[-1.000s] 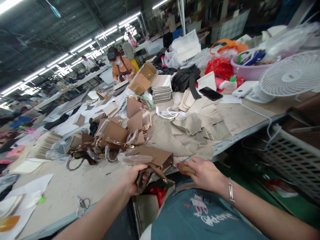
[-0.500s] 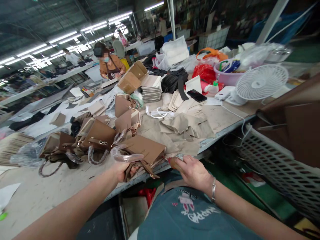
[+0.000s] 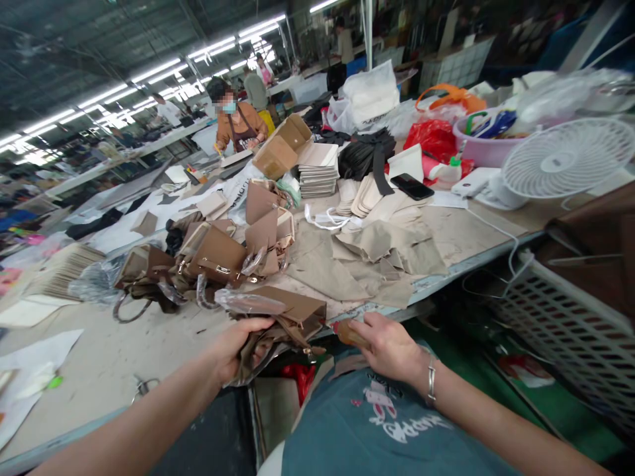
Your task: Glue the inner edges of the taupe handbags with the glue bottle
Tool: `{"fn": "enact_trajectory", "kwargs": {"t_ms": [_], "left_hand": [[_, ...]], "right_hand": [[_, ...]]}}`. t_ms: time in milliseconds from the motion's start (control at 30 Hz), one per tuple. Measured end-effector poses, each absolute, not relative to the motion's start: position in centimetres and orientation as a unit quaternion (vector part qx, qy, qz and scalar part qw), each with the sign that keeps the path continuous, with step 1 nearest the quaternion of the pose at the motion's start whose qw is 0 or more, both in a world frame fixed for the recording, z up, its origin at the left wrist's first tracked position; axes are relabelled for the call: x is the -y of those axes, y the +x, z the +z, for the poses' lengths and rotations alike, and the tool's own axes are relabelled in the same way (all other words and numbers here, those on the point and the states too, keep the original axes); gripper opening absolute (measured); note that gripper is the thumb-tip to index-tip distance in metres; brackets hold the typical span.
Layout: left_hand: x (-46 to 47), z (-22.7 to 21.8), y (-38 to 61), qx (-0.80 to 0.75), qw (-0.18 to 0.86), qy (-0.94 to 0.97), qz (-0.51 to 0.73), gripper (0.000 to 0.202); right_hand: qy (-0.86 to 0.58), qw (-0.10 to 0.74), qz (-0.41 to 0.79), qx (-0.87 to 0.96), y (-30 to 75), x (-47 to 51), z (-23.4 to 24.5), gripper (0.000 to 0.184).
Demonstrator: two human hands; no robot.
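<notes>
My left hand (image 3: pixel 233 347) is closed on the lower side of a small brown leather handbag (image 3: pixel 288 314) at the near edge of the worktable (image 3: pixel 109 363); the bag's handle is wrapped in clear plastic. My right hand (image 3: pixel 389 344) is closed on a small brownish object (image 3: pixel 347 332) just right of the bag, too small to name. Several more brown handbags (image 3: pixel 208 258) lie in a heap behind it.
Beige fabric pieces (image 3: pixel 377 254) cover the table's middle. A black phone (image 3: pixel 414 187), white fan (image 3: pixel 565 158), purple basin (image 3: pixel 483 142), stacked cards (image 3: pixel 317 172) and open carton (image 3: pixel 280 149) sit farther back. Scissors (image 3: pixel 143 387) lie at the left edge. A masked person (image 3: pixel 238 125) works opposite. A white crate (image 3: pixel 570 317) stands right.
The bag in my left hand has dropped a little toward the table edge and my fingers have shifted on it. My right hand stays beside it. The view has swung slightly.
</notes>
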State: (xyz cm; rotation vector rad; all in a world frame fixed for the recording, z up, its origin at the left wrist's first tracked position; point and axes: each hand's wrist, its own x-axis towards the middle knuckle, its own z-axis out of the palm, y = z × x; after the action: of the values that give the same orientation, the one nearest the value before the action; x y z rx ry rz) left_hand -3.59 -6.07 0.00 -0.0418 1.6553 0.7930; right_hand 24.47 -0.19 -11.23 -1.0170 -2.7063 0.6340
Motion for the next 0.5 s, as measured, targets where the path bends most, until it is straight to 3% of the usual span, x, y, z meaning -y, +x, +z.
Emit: {"fn": "enact_trajectory", "kwargs": {"t_ms": [233,333,500], "left_hand": [[3.3,-0.9,-3.6,-0.713,0.610,0.018,0.345,0.011],[2.7,-1.3,-3.7,-0.737,0.597,0.028,0.315,0.009],[3.7,-2.0,-3.1,-0.749,0.601,0.028,0.277,0.029]], "right_hand": [[-0.332,0.090,0.197,0.918,24.3,0.2,-11.4,0.027],[-0.317,0.119,0.165,0.926,24.5,0.4,-11.8,0.031],[-0.341,0.181,0.143,0.911,25.6,0.7,-12.7,0.041]]}}
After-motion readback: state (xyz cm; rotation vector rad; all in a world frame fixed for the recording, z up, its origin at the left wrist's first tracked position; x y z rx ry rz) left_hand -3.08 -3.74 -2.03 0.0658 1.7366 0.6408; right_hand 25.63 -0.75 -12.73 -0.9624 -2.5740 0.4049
